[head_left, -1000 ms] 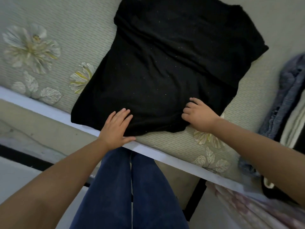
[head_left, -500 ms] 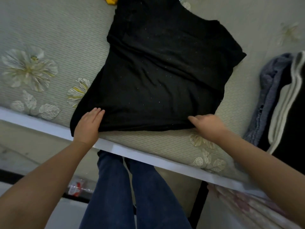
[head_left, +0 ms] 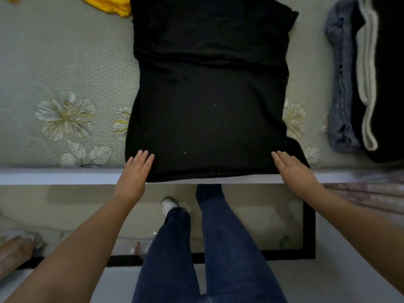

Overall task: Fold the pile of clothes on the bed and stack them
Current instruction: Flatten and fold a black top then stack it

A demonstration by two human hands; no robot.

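Black shirt (head_left: 207,101) lies spread flat on the bed (head_left: 65,51), its lower hem right at the near edge of the mattress and its upper part folded across, leaving a crease line over the chest. The left hand (head_left: 135,171) rests flat on the shirt's lower left corner, fingers straight and close together, pinching nothing. The right hand (head_left: 293,169) lies the same way on the lower right corner, palm down with fingers extended and not closed on the cloth. A small flap of the shirt sticks out just beyond the right hand. To the right on the bed, apart from the shirt, sits a stack of folded clothes (head_left: 358,84), showing blue-grey, black and a white edge. A yellow garment (head_left: 107,5) lies at the top, just beside the shirt's upper left corner. Below the bed edge, the person's legs in blue jeans (head_left: 196,248) stand on the floor.
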